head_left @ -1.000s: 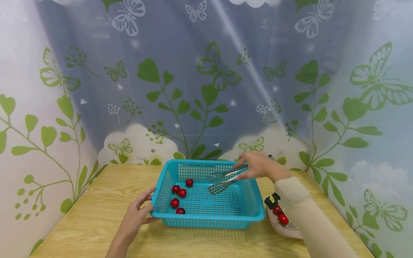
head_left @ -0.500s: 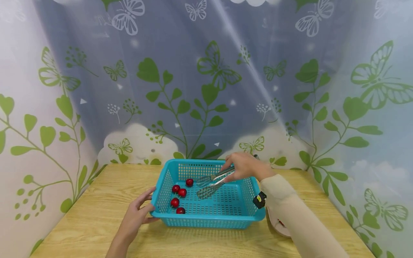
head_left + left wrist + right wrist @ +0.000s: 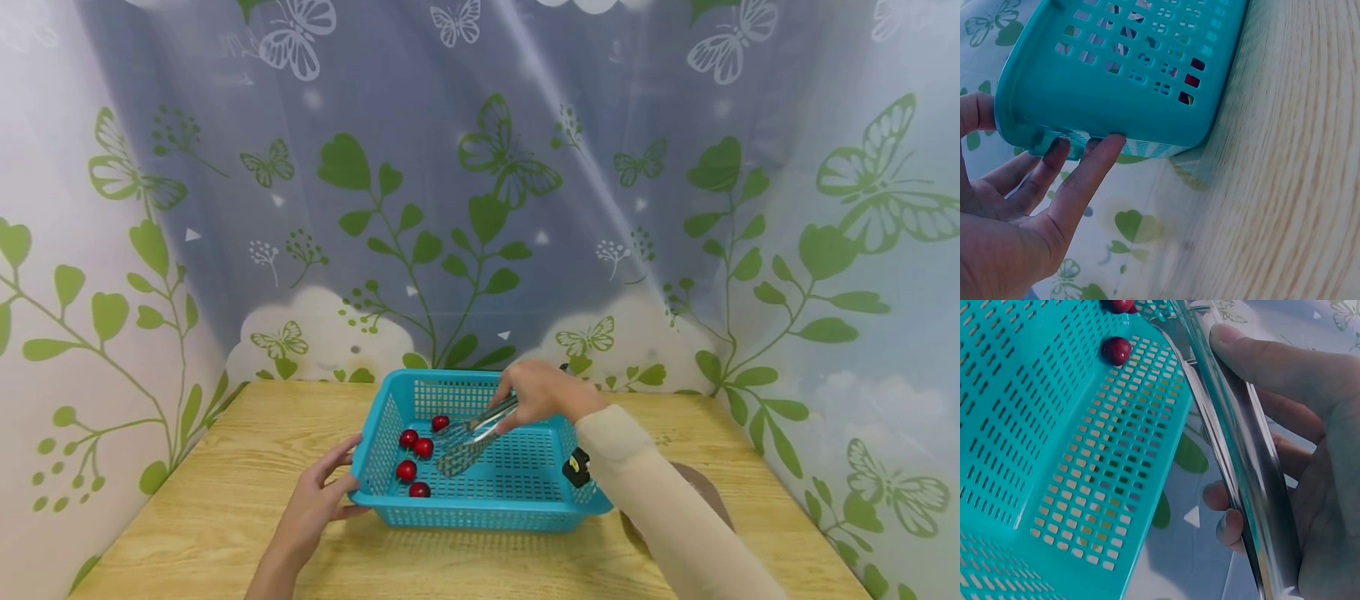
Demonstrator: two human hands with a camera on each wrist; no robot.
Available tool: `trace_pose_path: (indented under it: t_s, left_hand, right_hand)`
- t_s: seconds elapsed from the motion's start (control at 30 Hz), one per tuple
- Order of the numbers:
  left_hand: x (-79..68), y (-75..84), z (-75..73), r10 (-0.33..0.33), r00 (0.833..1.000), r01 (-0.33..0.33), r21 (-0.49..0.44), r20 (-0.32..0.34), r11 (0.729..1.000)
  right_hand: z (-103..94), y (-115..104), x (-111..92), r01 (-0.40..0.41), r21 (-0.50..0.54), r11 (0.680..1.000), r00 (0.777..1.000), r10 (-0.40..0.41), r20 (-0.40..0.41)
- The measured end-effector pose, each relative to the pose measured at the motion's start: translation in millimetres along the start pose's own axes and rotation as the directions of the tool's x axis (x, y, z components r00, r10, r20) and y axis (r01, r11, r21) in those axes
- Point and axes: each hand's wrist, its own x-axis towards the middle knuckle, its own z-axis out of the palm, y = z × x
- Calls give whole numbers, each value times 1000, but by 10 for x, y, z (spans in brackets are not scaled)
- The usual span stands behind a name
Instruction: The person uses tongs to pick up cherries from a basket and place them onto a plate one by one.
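A turquoise perforated basket (image 3: 483, 507) stands on the wooden table. Several red cherries (image 3: 407, 472) lie on its floor toward the left side. My left hand (image 3: 313, 504) holds the basket's left rim; in the left wrist view its fingertips (image 3: 1113, 147) touch the rim from below. Over the basket, my right hand (image 3: 536, 393) grips metal tongs (image 3: 462, 455), whose slotted heads stand apart just right of the cherries, with nothing visible between them. The right wrist view shows the thumb on one side of the tongs (image 3: 1241, 456) and fingers on the other.
A pale plate (image 3: 701, 490) sits right of the basket, mostly covered by the right sleeve (image 3: 660, 500). A black wrist camera (image 3: 577, 467) hangs over the basket's right rim. A patterned curtain (image 3: 480, 250) closes off the back and sides.
My right hand has moved the tongs leftward across the basket toward the cherries. The right forearm now covers the cherries seen on the plate. My left hand has stayed at the rim.
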Motion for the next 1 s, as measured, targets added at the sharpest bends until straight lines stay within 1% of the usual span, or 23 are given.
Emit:
trace_pose_path:
  t_s: [0.37, 0.47, 0.63, 1.0]
  left_hand:
    - [-1, -10, -12, -10, 1000, 10, 2, -3, 1000]
    - [-5, -5, -8, -10, 1000, 10, 0, -5, 1000]
    - [-8, 3, -2, -7, 1000, 7, 1, -4, 1000]
    - [-2, 10, 9, -1, 1000, 1, 6, 1, 1000]
  right_hand:
    - [106, -185, 145, 33, -3, 999, 999, -33, 32]
    - [138, -228, 182, 27, -16, 1000, 998, -26, 48]
    - [193, -291, 246, 19, -11, 1000, 997, -19, 77]
    - [279, -395, 345, 20, -43, 999, 995, -15, 99]
